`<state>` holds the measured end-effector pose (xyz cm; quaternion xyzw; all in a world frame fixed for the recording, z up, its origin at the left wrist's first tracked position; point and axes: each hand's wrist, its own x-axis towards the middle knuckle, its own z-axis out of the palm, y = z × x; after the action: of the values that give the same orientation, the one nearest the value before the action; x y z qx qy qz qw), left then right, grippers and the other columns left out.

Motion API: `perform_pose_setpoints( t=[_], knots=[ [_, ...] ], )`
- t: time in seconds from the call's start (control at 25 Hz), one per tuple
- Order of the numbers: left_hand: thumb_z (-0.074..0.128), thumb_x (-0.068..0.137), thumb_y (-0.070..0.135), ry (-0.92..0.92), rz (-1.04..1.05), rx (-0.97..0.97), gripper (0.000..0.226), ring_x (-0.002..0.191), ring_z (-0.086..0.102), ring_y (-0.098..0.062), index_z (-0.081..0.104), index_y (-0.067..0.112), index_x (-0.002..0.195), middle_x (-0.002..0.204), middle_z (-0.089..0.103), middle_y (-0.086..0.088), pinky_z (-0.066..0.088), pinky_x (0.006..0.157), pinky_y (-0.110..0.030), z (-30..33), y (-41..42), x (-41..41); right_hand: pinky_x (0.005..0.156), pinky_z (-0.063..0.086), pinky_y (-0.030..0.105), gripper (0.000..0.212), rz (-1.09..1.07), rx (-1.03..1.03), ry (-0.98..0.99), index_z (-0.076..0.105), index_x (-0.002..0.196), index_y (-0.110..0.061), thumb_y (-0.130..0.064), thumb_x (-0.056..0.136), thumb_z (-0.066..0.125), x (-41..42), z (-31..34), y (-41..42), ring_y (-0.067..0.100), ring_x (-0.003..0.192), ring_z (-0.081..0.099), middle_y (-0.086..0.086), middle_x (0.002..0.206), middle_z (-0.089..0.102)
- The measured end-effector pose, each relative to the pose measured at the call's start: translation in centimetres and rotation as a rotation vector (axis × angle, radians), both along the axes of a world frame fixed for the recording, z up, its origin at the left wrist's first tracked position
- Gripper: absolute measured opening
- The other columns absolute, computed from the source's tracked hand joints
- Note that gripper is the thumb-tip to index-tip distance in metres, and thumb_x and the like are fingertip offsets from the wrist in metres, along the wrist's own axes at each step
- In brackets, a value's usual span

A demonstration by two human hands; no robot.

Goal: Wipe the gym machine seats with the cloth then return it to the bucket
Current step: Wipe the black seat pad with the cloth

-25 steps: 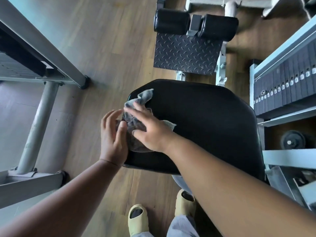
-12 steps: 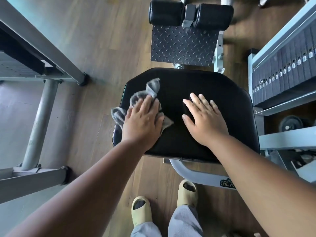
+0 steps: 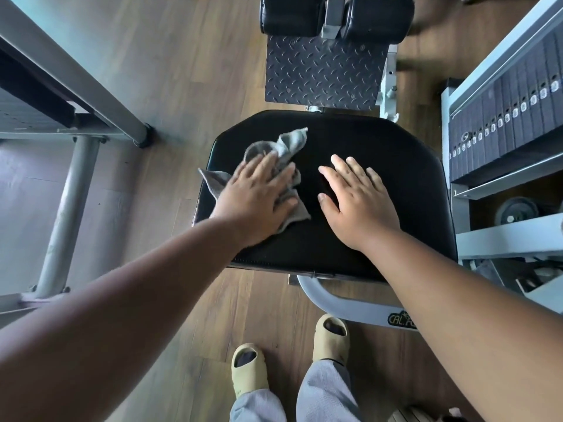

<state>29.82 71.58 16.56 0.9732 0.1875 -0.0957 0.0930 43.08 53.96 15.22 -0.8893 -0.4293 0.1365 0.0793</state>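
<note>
A black padded seat (image 3: 396, 166) of a gym machine fills the middle of the view. A crumpled grey cloth (image 3: 288, 144) lies on its left half. My left hand (image 3: 259, 196) lies flat on the cloth with straight fingers and presses it onto the seat. My right hand (image 3: 356, 199) rests flat on the bare seat just to the right of the cloth, fingers spread. No bucket is in view.
Beyond the seat are a diamond-plate footplate (image 3: 323, 74) and two black roller pads (image 3: 292, 16). A weight stack (image 3: 511, 117) stands close on the right. Grey frame tubes (image 3: 70, 190) of another machine stand on the left. My feet in beige clogs (image 3: 248, 370) are on the wooden floor.
My right hand left the cloth and came to rest flat on the seat to the right. My left hand moved onto the cloth, and has since pushed it slightly right.
</note>
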Motion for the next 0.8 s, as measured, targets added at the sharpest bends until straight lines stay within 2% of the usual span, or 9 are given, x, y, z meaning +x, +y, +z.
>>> perform_pose_setpoints(
  t=[0.08, 0.16, 0.32, 0.44, 0.52, 0.6, 0.72, 0.8],
  knots=[
    [0.033, 0.094, 0.062, -0.028, -0.001, 0.017, 0.070, 0.151, 0.018, -0.026, 0.027, 0.029, 0.155, 0.163, 0.022, -0.007, 0.011, 0.123, -0.040, 0.6, -2.0, -4.6, 0.123, 0.006, 0.041, 0.057, -0.011, -0.001, -0.007, 0.030, 0.152, -0.032, -0.048, 0.098, 0.020, -0.2, 0.1, 0.0, 0.016, 0.152, 0.010, -0.005, 0.165, 0.018],
    [0.034, 0.095, 0.061, -0.055, 0.112, 0.026, 0.070, 0.150, 0.021, -0.028, 0.030, 0.024, 0.155, 0.163, 0.024, -0.010, 0.013, 0.122, -0.040, 0.8, -1.4, -6.8, 0.124, 0.006, 0.041, 0.062, -0.010, -0.013, -0.019, 0.028, 0.153, -0.032, -0.049, 0.095, 0.013, -0.4, 0.2, 0.1, 0.017, 0.152, 0.009, -0.005, 0.165, 0.017],
    [0.033, 0.097, 0.061, 0.007, 0.344, -0.020, 0.070, 0.152, 0.009, -0.028, 0.022, 0.026, 0.156, 0.165, 0.014, -0.009, 0.007, 0.124, -0.042, 0.1, 2.6, 0.3, 0.123, 0.007, 0.042, 0.062, -0.007, -0.016, -0.035, 0.028, 0.153, -0.031, -0.049, 0.094, 0.015, -0.3, 0.0, 0.3, 0.018, 0.153, 0.009, -0.004, 0.165, 0.017],
    [0.036, 0.093, 0.067, -0.019, 0.171, -0.030, 0.073, 0.152, 0.008, -0.025, 0.024, 0.031, 0.155, 0.166, 0.014, -0.003, 0.006, 0.123, -0.043, 0.0, 0.9, 4.6, 0.123, 0.007, 0.042, 0.062, -0.007, -0.001, -0.025, 0.030, 0.152, -0.030, -0.050, 0.094, 0.018, -0.2, -0.2, 0.2, 0.016, 0.152, 0.009, -0.005, 0.165, 0.017],
    [0.030, 0.092, 0.073, 0.023, 0.047, -0.026, 0.078, 0.154, 0.002, -0.021, 0.015, 0.033, 0.158, 0.167, 0.007, 0.000, 0.002, 0.123, -0.040, -0.5, 0.0, 4.2, 0.123, 0.007, 0.041, 0.062, -0.004, 0.004, -0.024, 0.031, 0.151, -0.030, -0.050, 0.094, 0.018, -0.1, -0.2, 0.2, 0.016, 0.152, 0.009, -0.005, 0.165, 0.018],
    [0.026, 0.094, 0.073, 0.011, 0.117, -0.024, 0.078, 0.154, 0.001, -0.019, 0.011, 0.032, 0.158, 0.168, 0.004, -0.001, 0.002, 0.123, -0.039, -0.6, 1.9, 4.3, 0.123, 0.009, 0.041, 0.060, -0.010, 0.021, -0.026, 0.033, 0.150, -0.030, -0.049, 0.094, 0.023, 0.0, -0.2, 0.2, 0.016, 0.152, 0.012, -0.005, 0.164, 0.020],
    [0.030, 0.094, 0.070, 0.010, 0.322, -0.012, 0.074, 0.150, 0.017, -0.028, 0.021, 0.030, 0.156, 0.164, 0.019, -0.008, 0.018, 0.119, -0.045, -0.5, 5.5, 5.8, 0.123, 0.010, 0.042, 0.056, -0.020, 0.027, -0.027, 0.034, 0.149, -0.032, -0.047, 0.095, 0.028, -0.2, -0.3, 0.1, 0.016, 0.152, 0.013, -0.006, 0.163, 0.022],
    [0.034, 0.091, 0.072, 0.003, 0.433, -0.025, 0.072, 0.140, 0.034, -0.036, 0.031, 0.029, 0.149, 0.153, 0.034, -0.013, 0.033, 0.109, -0.050, -0.6, 6.6, 5.7, 0.123, 0.009, 0.042, 0.055, -0.018, 0.029, -0.024, 0.034, 0.149, -0.032, -0.046, 0.096, 0.030, 0.0, -0.3, 0.1, 0.016, 0.152, 0.013, -0.006, 0.163, 0.022]
  ],
)
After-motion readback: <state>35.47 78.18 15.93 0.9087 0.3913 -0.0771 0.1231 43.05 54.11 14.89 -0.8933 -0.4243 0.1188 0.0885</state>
